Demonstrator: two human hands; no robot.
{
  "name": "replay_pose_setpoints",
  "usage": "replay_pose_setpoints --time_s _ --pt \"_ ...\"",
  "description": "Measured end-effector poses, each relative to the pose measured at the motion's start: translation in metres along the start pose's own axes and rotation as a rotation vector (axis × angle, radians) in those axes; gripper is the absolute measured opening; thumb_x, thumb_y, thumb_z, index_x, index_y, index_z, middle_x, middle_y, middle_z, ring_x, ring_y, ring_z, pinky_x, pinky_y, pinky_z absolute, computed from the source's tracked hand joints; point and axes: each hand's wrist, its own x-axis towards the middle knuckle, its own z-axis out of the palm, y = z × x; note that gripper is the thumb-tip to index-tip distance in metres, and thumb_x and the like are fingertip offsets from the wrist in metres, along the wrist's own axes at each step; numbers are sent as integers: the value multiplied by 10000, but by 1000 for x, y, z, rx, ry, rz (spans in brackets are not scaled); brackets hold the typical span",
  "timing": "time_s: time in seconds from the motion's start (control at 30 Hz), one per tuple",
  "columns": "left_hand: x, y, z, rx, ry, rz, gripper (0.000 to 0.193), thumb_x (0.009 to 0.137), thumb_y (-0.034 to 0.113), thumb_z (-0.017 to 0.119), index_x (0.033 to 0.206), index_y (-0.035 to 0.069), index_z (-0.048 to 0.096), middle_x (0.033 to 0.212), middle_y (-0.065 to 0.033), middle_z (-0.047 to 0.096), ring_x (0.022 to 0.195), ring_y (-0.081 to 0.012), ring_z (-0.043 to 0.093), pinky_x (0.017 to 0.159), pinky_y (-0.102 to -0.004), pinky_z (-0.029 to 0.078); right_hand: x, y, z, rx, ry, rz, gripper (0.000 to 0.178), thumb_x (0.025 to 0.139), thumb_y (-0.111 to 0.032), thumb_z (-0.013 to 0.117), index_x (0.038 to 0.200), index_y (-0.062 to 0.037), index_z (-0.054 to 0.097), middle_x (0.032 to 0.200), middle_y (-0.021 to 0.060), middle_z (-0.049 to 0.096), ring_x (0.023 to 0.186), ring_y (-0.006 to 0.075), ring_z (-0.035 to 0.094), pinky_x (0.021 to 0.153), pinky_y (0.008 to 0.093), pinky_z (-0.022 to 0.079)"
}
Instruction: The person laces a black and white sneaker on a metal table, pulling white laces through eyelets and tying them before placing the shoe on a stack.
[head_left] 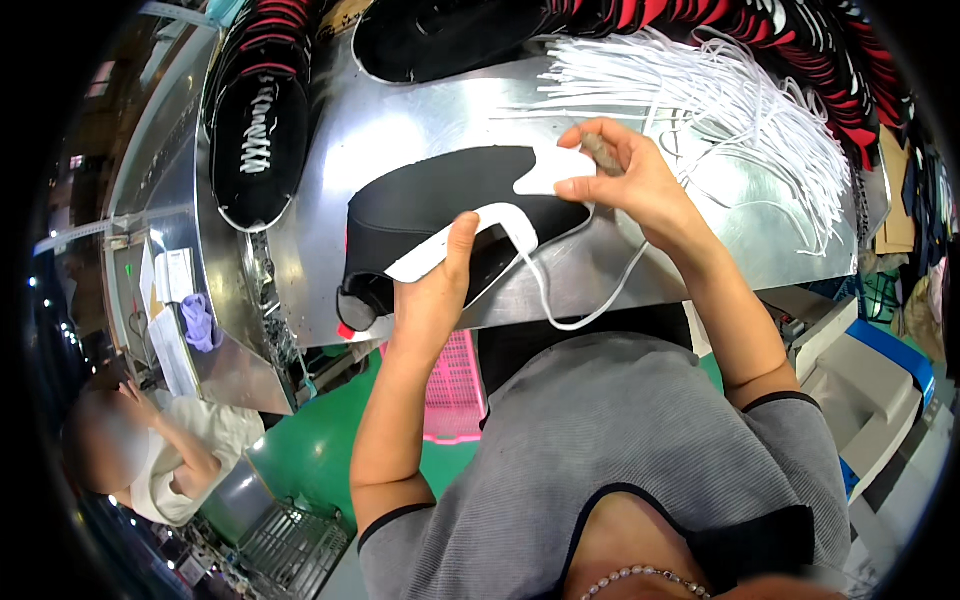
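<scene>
A black shoe upper (430,195) with white edging lies on its side over the metal table. My left hand (432,305) is closed around its near side, the thumb pressing on a white strip. At the upper's right end, my right hand (640,185) is closed on the white end piece between thumb and fingers. Something tan is wrapped on or held by one of its fingers; I cannot tell which. A white shoelace (572,327) runs from the upper, loops down past the table's front edge and rises toward my right wrist.
Beyond my right hand spreads a pile of white laces (720,120) on the metal table (370,110). Stacked black and red uppers (262,150) line the left and back. Below stands a pink basket (455,395). A co-worker (190,450) sits at lower left.
</scene>
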Motion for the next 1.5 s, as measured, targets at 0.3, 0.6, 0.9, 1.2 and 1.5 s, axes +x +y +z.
replay_pose_setpoints --time_s 0.3,0.6,0.9,1.2,1.5 --pt "-24 -8 -9 425 -86 357 250 854 118 717 1083 31 666 887 -182 690 764 -345 679 657 -379 510 -9 15 9 -22 122 -164 245 893 -208 716 1032 -22 637 964 8 639 893 80 575 796 227 456" --pt "-32 16 4 463 173 622 186 839 29 681 1022 30 646 791 -128 650 690 -320 633 627 -395 489 -27 26 49 58 -56 -138 184 904 -198 709 894 -18 671 728 -64 549 679 31 460 607 216 374" --pt "-29 31 -41 81 434 406 214 911 56 677 1110 -22 662 951 -52 682 852 -102 607 758 -258 500 -95 17 3 -631 -216 -342 172 894 -210 674 938 -44 664 688 118 619 623 293 591 616 368 467" --pt "-36 38 -53 229 247 355 192 892 76 683 1072 11 672 819 -75 673 734 -134 606 659 -276 492 -156 19 -39 -146 -377 82 174 865 -209 746 935 -53 711 829 20 686 685 122 611 624 289 461" --pt "-26 7 1 449 -155 353 252 907 139 645 1128 19 633 999 -188 677 896 -391 648 774 -434 507 -59 -5 6 -68 -152 -27 147 915 -168 669 992 -43 667 801 -42 612 750 48 544 692 198 418"
